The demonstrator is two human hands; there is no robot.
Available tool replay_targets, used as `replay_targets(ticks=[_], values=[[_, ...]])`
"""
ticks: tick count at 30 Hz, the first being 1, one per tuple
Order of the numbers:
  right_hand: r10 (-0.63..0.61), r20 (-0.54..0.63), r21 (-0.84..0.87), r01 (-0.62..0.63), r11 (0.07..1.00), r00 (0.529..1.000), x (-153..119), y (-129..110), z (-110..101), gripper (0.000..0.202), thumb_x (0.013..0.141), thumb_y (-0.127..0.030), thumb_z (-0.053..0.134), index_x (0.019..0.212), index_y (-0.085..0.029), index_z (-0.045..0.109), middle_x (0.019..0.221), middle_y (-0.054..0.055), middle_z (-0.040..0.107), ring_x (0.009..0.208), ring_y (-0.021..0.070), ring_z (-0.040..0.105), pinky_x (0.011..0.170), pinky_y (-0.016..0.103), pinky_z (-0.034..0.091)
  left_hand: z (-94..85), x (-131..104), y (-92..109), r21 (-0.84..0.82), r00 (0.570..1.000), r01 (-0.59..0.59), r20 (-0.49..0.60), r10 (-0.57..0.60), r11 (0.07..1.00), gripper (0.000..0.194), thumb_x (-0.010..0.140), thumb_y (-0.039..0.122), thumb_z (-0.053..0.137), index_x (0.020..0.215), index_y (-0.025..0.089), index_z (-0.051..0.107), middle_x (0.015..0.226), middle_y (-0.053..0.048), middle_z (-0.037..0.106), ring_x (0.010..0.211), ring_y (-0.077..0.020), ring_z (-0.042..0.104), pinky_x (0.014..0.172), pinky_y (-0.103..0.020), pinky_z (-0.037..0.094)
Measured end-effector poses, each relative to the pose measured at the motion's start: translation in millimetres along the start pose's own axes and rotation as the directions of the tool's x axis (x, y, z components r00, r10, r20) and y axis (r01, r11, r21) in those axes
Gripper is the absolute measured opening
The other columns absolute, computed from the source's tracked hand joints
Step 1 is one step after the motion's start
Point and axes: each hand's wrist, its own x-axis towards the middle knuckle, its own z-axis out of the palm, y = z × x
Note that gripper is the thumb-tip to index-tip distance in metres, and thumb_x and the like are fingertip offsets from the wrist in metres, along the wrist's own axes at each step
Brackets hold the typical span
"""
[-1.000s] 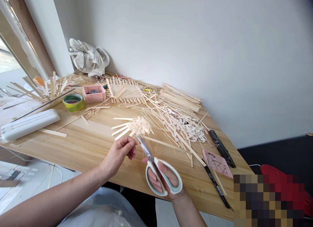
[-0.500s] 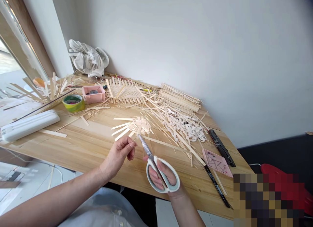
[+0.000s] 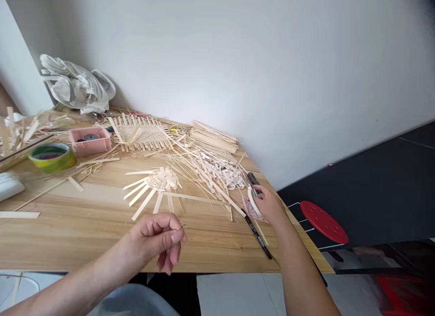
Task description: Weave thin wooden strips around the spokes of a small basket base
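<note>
My left hand [image 3: 163,239] is raised over the table's front part, thumb and fingertips pinched on a thin strand [image 3: 183,226], of which only a short end shows. Beyond it lies a small woven piece [image 3: 163,179] of pale flat strips, loose ends fanning out to the left and front. At the right side of the table, my right hand [image 3: 267,202] is closed on scissors [image 3: 253,201] with white handles; fingers partly hide them. They are above a pink tray [image 3: 248,209] and beside a dark, long tool [image 3: 252,177].
A black pen [image 3: 258,239] lies near the right front. Piled strips [image 3: 214,141] and white scraps [image 3: 224,171] cover the back right. A larger woven mat [image 3: 142,133], pink box [image 3: 90,141] and tape roll [image 3: 51,157] stand left. A red stool [image 3: 324,221] is beyond the table.
My right hand has carried the scissors from the small woven piece to the table's right side. My left hand has drawn back toward me, still pinched. The view has turned right.
</note>
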Motion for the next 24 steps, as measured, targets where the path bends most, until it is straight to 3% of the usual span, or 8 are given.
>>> replay_targets(ticks=[2,8,13,17,18,19,21,24], values=[[0.047,-0.047,-0.22,-0.056,0.974,0.998,26.2,12.7,-4.4,0.038,0.073,-0.039,0.046,0.102,-0.018,0.057,0.082,0.008,0.064,0.075,0.0208,0.058,0.06,0.027,0.04,4.0,0.5,0.0,0.02,0.997,0.039,0.068,-0.04,0.999,0.026,0.073,0.039,0.057,0.065,0.015,0.051,0.051,0.001,0.057,0.041,-0.0078,0.051,0.038,-0.016,0.033],[0.08,-0.005,-0.354,-0.077,0.932,0.997,65.1,30.2,8.6,0.034,0.072,-0.034,0.047,0.094,-0.014,0.063,0.093,0.014,0.064,0.087,0.0259,0.058,0.066,0.029,0.04,5.7,6.4,0.1,-0.016,0.996,0.057,0.077,-0.055,0.998,0.025,0.073,0.036,0.058,0.064,0.014,0.049,0.058,-0.001,0.061,0.049,-0.0091,0.057,0.039,-0.015,0.035],[0.072,0.069,-0.434,-0.035,0.9,0.995,70.9,28.2,12.8,0.028,0.071,-0.027,0.048,0.088,-0.013,0.066,0.088,0.015,0.065,0.086,0.0254,0.058,0.065,0.03,0.039,3.1,16.7,8.6,-0.176,0.999,-0.007,-0.041,0.0,0.984,0.018,0.075,0.03,0.057,0.07,0.014,0.052,0.061,-0.001,0.061,0.051,-0.0078,0.058,0.046,-0.015,0.039],[0.058,0.074,-0.453,-0.019,0.891,0.996,45.1,-6.3,-11.7,0.024,0.071,-0.025,0.048,0.084,-0.015,0.066,0.091,0.015,0.064,0.088,0.0258,0.057,0.068,0.032,0.04,0.9,28.9,15.9,-0.279,0.995,-0.088,-0.071,0.071,0.956,0.014,0.076,0.026,0.057,0.072,0.013,0.054,0.061,-0.001,0.06,0.052,-0.0074,0.057,0.047,-0.015,0.042],[0.001,0.065,-0.422,0.026,0.906,0.998,30.3,-20.9,-17.8,0.026,0.075,-0.027,0.044,0.085,-0.017,0.066,0.092,0.013,0.064,0.091,0.0248,0.056,0.072,0.033,0.04,1.0,32.1,17.3,-0.307,0.994,-0.103,-0.074,0.084,0.946,0.013,0.076,0.025,0.057,0.072,0.013,0.054,0.061,-0.001,0.06,0.052,-0.0073,0.057,0.048,-0.015,0.042],[-0.105,0.081,-0.274,0.124,0.954,0.991,12.1,-37.0,-22.0,0.027,0.076,-0.029,0.043,0.084,-0.017,0.066,0.092,0.012,0.064,0.091,0.0243,0.056,0.075,0.034,0.04,1.7,35.1,18.4,-0.338,0.993,-0.115,-0.075,0.095,0.934,0.012,0.075,0.024,0.058,0.072,0.013,0.054,0.06,-0.001,0.06,0.052,-0.0072,0.057,0.048,-0.015,0.043],[-0.327,0.192,0.219,0.284,0.933,0.925,-30.9,-70.1,-22.1,0.027,0.075,-0.033,0.049,0.093,-0.019,0.063,0.101,0.007,0.063,0.096,0.0202,0.055,0.082,0.032,0.04,4.8,40.4,19.9,-0.397,0.991,-0.136,-0.07,0.118,0.908,0.01,0.074,0.022,0.058,0.071,0.013,0.054,0.06,0.0,0.059,0.053,-0.0068,0.056,0.05,-0.015,0.044],[-0.65,0.374,0.744,0.205,0.636,0.662,-92.1,-107.1,-2.0,0.045,0.068,-0.027,0.061,0.112,-0.026,0.053,0.116,0.003,0.055,0.106,0.0165,0.05,0.088,0.031,0.038,11.6,45.0,20.6,-0.446,0.985,-0.167,-0.044,0.165,0.879,0.009,0.074,0.022,0.059,0.071,0.014,0.055,0.06,0.001,0.058,0.055,-0.0069,0.056,0.053,-0.015,0.045]])
